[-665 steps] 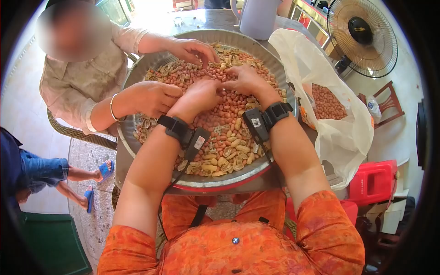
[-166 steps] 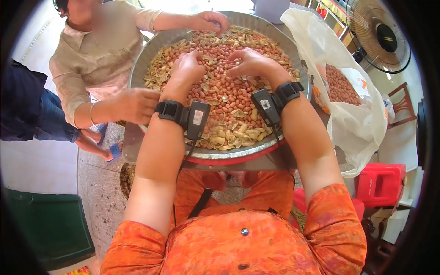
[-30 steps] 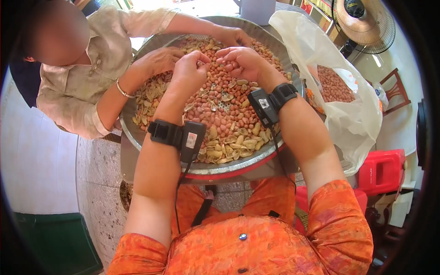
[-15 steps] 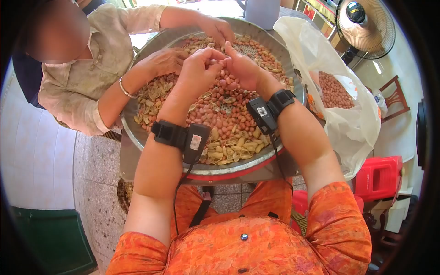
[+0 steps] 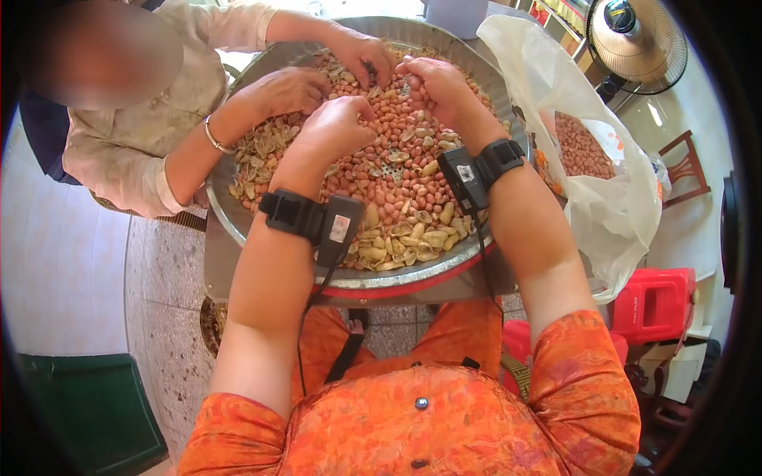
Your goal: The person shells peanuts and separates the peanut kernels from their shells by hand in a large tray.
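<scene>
A large round metal tray (image 5: 298, 279) holds shelled reddish peanuts (image 5: 397, 186), with unshelled peanuts and empty shells (image 5: 413, 242) heaped along its near edge. Over the left middle of the tray is my left hand (image 5: 337, 129), its fingers curled inward; what they hold, if anything, is hidden. My right hand (image 5: 443, 86) is over the far right part, thumb and fingers closed together at the tips. I cannot make out what is between them. Perforated metal of the tray's bottom shows between the peanuts.
A co-worker at the left has one hand (image 5: 294, 91) by the shells and the other (image 5: 361, 57) at the tray's far side. A plastic bag (image 5: 611, 230) of peanuts stands at the right. Beyond are a fan (image 5: 639, 40) and a red plastic stool (image 5: 655, 305).
My hands, close together before, have moved apart: the left down into the tray, the right up and to the right. The co-worker's far hand has shifted slightly left.
</scene>
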Demonstrator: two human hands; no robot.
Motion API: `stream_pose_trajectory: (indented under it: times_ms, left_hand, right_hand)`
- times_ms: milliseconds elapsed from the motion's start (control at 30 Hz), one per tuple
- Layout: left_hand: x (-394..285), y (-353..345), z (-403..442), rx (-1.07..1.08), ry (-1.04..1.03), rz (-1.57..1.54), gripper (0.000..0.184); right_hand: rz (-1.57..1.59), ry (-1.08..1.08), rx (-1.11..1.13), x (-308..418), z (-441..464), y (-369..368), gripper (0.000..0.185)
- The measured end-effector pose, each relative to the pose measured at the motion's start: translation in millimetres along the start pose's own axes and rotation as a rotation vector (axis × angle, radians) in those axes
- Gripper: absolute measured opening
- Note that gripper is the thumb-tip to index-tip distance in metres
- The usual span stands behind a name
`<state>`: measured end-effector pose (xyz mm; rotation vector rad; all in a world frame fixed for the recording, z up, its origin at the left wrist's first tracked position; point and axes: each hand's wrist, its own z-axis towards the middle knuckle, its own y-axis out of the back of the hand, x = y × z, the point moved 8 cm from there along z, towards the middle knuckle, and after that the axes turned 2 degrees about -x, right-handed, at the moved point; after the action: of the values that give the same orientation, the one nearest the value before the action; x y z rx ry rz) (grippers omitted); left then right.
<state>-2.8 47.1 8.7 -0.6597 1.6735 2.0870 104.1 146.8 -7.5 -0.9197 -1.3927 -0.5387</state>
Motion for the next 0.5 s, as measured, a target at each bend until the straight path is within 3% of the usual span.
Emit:
stream_pose_trajectory:
  times_ms: [67,133,267,500]
  left_hand:
    - [1,-1,-5,0.068,0.063,0.201,0.027]
    - [1,0,-6,0.107,0.094,0.246,0.028]
    - [12,-18,-7,0.293,0.129,0.315,0.028]
    - [12,-34,-3,0.288,0.084,0.285,0.019]
  right_hand:
    - [0.012,0.019,0.034,2,1,2,0.017]
    - [-0.186,0.107,-0.049,6,3,7,0.018]
    - [-0.232,0.131,0.001,4,2,1,0.020]
    - [-0.333,0.188,0.044,1,6,-2,0.023]
